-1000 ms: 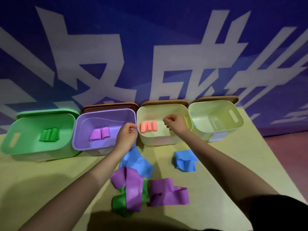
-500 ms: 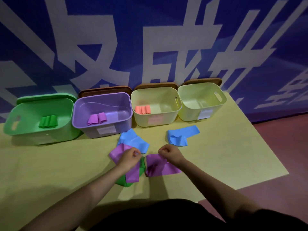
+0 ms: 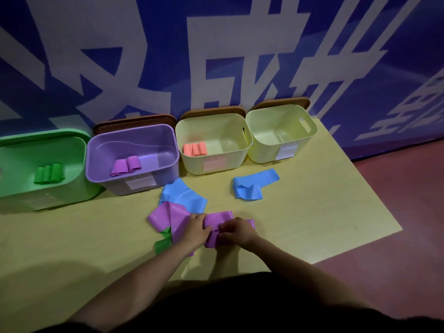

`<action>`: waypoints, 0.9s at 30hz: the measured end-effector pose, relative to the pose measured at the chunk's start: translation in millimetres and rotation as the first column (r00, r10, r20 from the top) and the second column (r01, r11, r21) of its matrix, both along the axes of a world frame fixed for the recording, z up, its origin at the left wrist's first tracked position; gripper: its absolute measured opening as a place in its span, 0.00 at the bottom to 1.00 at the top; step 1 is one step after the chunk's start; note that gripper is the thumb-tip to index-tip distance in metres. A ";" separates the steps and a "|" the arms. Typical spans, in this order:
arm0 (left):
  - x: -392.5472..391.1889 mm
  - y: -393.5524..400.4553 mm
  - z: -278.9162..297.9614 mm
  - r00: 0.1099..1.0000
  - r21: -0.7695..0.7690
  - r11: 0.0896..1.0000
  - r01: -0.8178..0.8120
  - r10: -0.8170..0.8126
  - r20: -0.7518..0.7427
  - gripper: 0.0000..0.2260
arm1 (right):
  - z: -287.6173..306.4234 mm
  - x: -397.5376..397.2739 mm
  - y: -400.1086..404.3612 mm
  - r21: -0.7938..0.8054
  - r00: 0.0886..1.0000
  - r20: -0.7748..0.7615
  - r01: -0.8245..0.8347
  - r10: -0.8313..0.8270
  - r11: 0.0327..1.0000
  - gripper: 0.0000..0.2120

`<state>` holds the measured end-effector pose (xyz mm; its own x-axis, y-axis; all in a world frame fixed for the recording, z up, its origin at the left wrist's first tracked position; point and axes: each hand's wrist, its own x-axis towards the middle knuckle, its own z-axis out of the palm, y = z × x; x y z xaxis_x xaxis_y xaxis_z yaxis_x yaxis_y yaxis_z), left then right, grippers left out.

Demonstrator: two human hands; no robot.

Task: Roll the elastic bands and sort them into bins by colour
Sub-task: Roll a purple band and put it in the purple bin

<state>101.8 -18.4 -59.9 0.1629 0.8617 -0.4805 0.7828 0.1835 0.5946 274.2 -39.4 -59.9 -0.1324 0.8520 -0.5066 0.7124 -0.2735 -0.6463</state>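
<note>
Both hands down on the flat purple elastic band (image 3: 219,218), which lies on the yellow-green tabletop (image 3: 312,212) in front of the lilac plastic bin (image 3: 134,186), nearer the person. Left hand (image 3: 195,230) grip: fingers curled onto the band's left edge, pinching it. Right hand (image 3: 237,230) grip: fingers curled onto the same band from its right side, holding it (fingertips of the two hands almost meet).

Landmark is the lilac bin. Inside it, two rolled purple bands (image 3: 126,165) lie side by side on the floor of the bin. Left of it, touching or nearly so, is the green plastic bin (image 3: 48,195) with rolled green bands (image 3: 49,174) inside. Right of it is the cream plastic bin (image 3: 216,164) holding three rolled salmon-pink bands (image 3: 195,149); further right a second cream bin with a slot handle (image 3: 276,152), no rolls visible in it.

In front of the lilac bin, toward the person: a loose blue band (image 3: 182,195), and overlapping its near edge a crumpled purple band (image 3: 168,217) partly under the left hand. A green band (image 3: 163,243) pokes out from beneath that purple one. Another folded blue band (image 3: 252,186) lies apart, in front of the two cream bins.

Brown lids (image 3: 134,120) stand behind the lilac bin and both cream bins, against the blue wall with white lettering (image 3: 216,56).
</note>
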 end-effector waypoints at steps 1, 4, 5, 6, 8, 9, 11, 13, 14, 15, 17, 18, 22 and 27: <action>-2.1 0.8 -2.4 1.000 0.000 1.000 -0.009 0.009 0.000 0.20 | -1.6 -0.1 1.2 -0.006 1.000 0.013 0.006 -0.006 1.000 0.14; -10.0 6.0 -5.7 0.999 0.025 0.999 -0.036 0.036 0.020 0.07 | -2.2 -0.8 5.2 -0.031 0.997 0.020 0.071 -0.071 0.997 0.15; -12.8 8.3 -9.9 0.999 0.028 0.999 -0.031 0.030 0.032 0.03 | -1.9 0.8 6.5 -0.038 0.994 0.010 0.107 -0.107 0.994 0.14; -14.5 9.4 -12.3 0.999 0.028 0.999 -0.027 0.025 0.045 0.06 | -1.3 3.2 7.8 -0.046 0.990 0.002 0.140 -0.140 0.989 0.14; -16.6 11.0 -16.4 0.995 0.001 1.000 -0.014 0.014 0.095 0.09 | 0.5 8.6 12.1 -0.068 0.980 -0.017 0.196 -0.198 0.978 0.12; -15.2 11.0 -14.3 0.989 -0.012 0.999 -0.030 0.032 0.145 0.09 | 1.0 10.6 14.4 -0.076 0.972 -0.030 0.229 -0.232 0.970 0.12; -8.9 11.1 5.1 0.936 -0.070 0.986 -0.149 0.164 0.313 0.09 | 2.7 13.2 20.0 -0.064 0.946 -0.054 0.317 -0.320 0.946 0.10; -1.5 13.3 33.1 0.816 -0.183 0.943 -0.278 0.333 0.472 0.09 | 11.1 14.8 26.2 -0.022 0.905 -0.112 0.411 -0.411 0.911 0.10; 1.2 15.8 46.8 0.757 -0.231 0.921 -0.313 0.389 0.525 0.09 | 18.7 14.9 28.8 -0.019 0.881 -0.182 0.441 -0.437 0.897 0.12; 2.7 19.2 60.3 0.714 -0.264 0.907 -0.327 0.420 0.560 0.09 | 27.6 14.2 31.8 -0.043 0.853 -0.265 0.455 -0.449 0.889 0.15; 5.5 25.9 91.1 0.611 -0.304 0.898 -0.317 0.439 0.659 0.08 | 47.1 9.5 38.5 -0.126 0.816 -0.382 0.418 -0.433 0.900 0.22; 7.1 29.4 104.6 0.528 -0.330 0.887 -0.324 0.459 0.715 0.08 | 56.5 6.4 42.8 -0.156 0.812 -0.407 0.390 -0.418 0.908 0.23; 10.5 36.9 157.9 0.253 -0.420 0.851 -0.316 0.502 0.827 0.11 | 94.4 -6.4 58.6 -0.155 0.760 -0.538 0.336 -0.364 0.929 0.27; 4.9 38.5 205.5 0.095 -0.434 0.869 -0.238 0.465 0.880 0.11 | 152.5 -19.9 67.7 -0.107 0.613 -0.734 0.322 -0.293 0.941 0.26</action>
